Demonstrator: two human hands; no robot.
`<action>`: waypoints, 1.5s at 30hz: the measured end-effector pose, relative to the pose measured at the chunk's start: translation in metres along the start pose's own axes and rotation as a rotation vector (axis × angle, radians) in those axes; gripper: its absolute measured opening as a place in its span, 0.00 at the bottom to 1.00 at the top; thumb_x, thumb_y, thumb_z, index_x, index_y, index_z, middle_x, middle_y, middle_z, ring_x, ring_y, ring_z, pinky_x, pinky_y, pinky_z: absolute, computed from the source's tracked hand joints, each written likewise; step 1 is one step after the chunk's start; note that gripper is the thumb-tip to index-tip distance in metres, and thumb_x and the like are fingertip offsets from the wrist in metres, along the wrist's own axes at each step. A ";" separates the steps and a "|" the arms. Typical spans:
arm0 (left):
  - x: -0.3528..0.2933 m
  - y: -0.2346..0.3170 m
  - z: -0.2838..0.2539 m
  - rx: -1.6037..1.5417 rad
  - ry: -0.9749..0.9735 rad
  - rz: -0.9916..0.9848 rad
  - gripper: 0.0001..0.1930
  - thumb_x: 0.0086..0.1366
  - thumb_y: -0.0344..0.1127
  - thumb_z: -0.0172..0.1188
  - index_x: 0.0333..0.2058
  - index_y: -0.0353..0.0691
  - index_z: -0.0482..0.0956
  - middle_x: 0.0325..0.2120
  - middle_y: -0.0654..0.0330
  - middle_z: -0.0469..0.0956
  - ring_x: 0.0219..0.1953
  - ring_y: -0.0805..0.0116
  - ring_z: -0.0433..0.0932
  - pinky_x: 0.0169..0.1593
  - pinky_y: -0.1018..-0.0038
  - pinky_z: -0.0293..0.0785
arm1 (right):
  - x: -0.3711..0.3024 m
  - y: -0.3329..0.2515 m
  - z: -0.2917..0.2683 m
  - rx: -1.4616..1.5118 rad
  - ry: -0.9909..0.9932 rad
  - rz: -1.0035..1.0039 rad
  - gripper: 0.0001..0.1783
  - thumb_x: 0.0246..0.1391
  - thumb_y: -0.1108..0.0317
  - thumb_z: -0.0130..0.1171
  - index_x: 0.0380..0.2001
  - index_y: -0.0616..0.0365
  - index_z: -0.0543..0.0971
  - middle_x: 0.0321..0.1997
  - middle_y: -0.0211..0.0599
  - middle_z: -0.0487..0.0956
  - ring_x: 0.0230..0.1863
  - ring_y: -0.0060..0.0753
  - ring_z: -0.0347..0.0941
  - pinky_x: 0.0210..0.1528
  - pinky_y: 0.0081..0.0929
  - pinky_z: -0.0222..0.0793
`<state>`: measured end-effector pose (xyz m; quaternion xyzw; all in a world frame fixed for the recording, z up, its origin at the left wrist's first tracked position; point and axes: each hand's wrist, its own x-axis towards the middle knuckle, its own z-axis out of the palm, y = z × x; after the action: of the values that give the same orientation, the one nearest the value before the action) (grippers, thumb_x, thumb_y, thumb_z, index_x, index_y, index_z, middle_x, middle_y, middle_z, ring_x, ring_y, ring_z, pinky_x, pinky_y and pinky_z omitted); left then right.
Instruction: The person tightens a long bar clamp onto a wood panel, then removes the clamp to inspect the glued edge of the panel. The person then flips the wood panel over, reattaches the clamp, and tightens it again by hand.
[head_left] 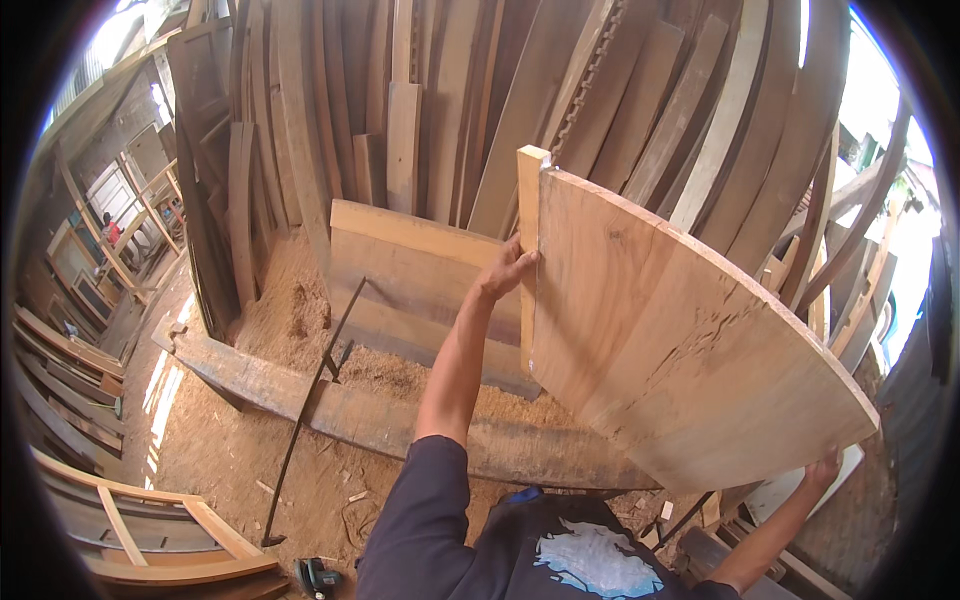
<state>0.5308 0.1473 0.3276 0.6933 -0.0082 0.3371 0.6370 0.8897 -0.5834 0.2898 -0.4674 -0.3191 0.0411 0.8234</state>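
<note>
A broad wooden panel (680, 330) is held raised, edges gripped by fingers of the left hand (511, 270) and right hand (824, 468); balanced support seems needed next.

Right grip (824, 468) indistinct at the fingers, power tool (318, 577) partly below frame

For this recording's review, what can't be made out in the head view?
In the head view:
Wooden panel: far face, turned away from the camera.
Right hand: part of its grip, hidden by the panel.
Dark tool: lower part, cut off by the bottom edge.
Distant person: details, too small.
</note>
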 end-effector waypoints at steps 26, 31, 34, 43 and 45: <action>-0.032 -0.022 -0.026 -0.435 0.024 -0.148 0.34 0.55 0.42 0.65 0.57 0.33 0.63 0.52 0.57 0.71 0.55 0.64 0.68 0.59 0.67 0.61 | -0.080 0.014 -0.059 0.023 0.321 0.012 0.44 0.44 0.55 0.68 0.58 0.69 0.62 0.57 0.46 0.69 0.60 0.47 0.63 0.63 0.46 0.57; -0.058 -0.028 -0.035 -0.460 0.073 -0.117 0.35 0.51 0.43 0.70 0.53 0.33 0.67 0.49 0.58 0.73 0.51 0.67 0.71 0.57 0.68 0.64 | -0.111 0.015 -0.075 0.047 0.381 -0.005 0.43 0.43 0.55 0.67 0.58 0.67 0.62 0.57 0.44 0.69 0.61 0.46 0.62 0.64 0.47 0.56; -0.070 -0.031 -0.037 -0.417 0.104 -0.112 0.33 0.51 0.45 0.70 0.51 0.31 0.68 0.46 0.58 0.75 0.50 0.68 0.71 0.56 0.69 0.65 | -0.127 0.014 -0.074 0.060 0.403 -0.012 0.43 0.43 0.55 0.67 0.58 0.66 0.62 0.57 0.43 0.69 0.61 0.46 0.62 0.64 0.47 0.55; -0.100 -0.084 -0.103 -0.511 0.239 -0.168 0.17 0.60 0.35 0.60 0.46 0.38 0.71 0.41 0.56 0.75 0.49 0.63 0.71 0.54 0.65 0.67 | -0.107 0.026 -0.016 0.110 0.350 -0.142 0.43 0.41 0.56 0.67 0.58 0.63 0.63 0.58 0.41 0.69 0.62 0.44 0.60 0.65 0.48 0.53; -0.110 -0.077 -0.142 -0.436 0.259 -0.073 0.14 0.58 0.31 0.59 0.43 0.40 0.69 0.41 0.57 0.75 0.48 0.64 0.72 0.53 0.65 0.68 | -0.088 0.050 0.032 -0.231 0.403 -0.251 0.30 0.45 0.66 0.59 0.54 0.59 0.66 0.51 0.42 0.71 0.55 0.48 0.64 0.60 0.47 0.58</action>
<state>0.4149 0.2422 0.2017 0.4906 0.0261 0.3899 0.7788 0.8134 -0.5638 0.2192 -0.5135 -0.2067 -0.1922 0.8103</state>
